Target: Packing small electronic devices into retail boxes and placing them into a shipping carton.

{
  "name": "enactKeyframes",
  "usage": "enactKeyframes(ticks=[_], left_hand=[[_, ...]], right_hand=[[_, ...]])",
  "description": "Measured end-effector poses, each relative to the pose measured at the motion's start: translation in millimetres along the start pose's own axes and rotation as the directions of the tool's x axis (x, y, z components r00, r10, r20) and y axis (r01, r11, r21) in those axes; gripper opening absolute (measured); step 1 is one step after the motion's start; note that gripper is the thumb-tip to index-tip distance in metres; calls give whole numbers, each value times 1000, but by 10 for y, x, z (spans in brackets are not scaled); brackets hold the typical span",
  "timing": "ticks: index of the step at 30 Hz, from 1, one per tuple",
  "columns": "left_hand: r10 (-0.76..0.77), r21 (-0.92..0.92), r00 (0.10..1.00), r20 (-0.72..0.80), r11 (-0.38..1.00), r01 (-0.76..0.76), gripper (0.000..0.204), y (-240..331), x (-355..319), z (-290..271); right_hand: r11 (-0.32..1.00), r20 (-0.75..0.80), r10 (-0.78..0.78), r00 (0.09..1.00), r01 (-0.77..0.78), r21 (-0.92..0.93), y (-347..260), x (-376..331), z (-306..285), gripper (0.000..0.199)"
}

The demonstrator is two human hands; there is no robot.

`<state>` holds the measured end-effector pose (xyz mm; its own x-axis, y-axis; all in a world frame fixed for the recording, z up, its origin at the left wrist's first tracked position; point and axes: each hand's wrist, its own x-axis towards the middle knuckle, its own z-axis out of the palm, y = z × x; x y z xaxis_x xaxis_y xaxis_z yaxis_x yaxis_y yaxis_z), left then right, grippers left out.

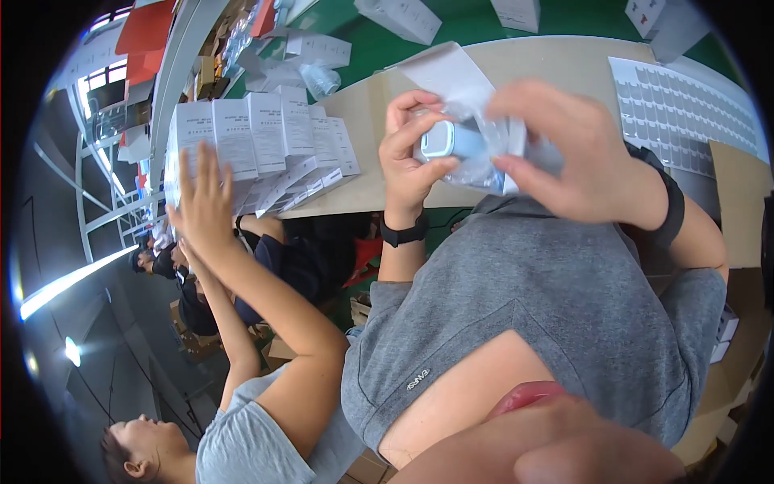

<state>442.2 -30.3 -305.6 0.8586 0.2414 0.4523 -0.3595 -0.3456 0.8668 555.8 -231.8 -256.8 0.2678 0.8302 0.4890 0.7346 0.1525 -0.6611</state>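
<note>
My left hand [409, 153] is closed around the end of a light blue device [459, 142] with a white-rimmed face. Clear plastic film [490, 129] covers part of it. Right behind and beside the device is an open white carton [455, 71], its flap raised at the far side. My right hand [564, 149] is at the carton's right side. Its thumb touches the film or the carton's edge, and its fingers are smeared by motion, so their grip does not show. The device's far end is hidden by film and my right hand.
White printed cartons [278, 133] stand in a row on the table [367, 101] at left, where a co-worker's hand [201, 198] reaches. A white sheet of rowed tabs [685, 113] lies at right. More cartons [399, 18] stand on the green surface beyond. A brown cardboard box [742, 194] is at far right.
</note>
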Motion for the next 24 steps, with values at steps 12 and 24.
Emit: enactKeyframes(ticks=[12, 24], left_hand=[[421, 584, 901, 105, 707, -399, 44, 211, 595, 364], [-159, 184, 976, -149, 965, 185, 23, -317, -3, 418]], right_hand=[[910, -158, 300, 941, -233, 343, 1051, -194, 294, 76], [933, -696, 144, 703, -331, -141, 3226, 174, -334, 71]])
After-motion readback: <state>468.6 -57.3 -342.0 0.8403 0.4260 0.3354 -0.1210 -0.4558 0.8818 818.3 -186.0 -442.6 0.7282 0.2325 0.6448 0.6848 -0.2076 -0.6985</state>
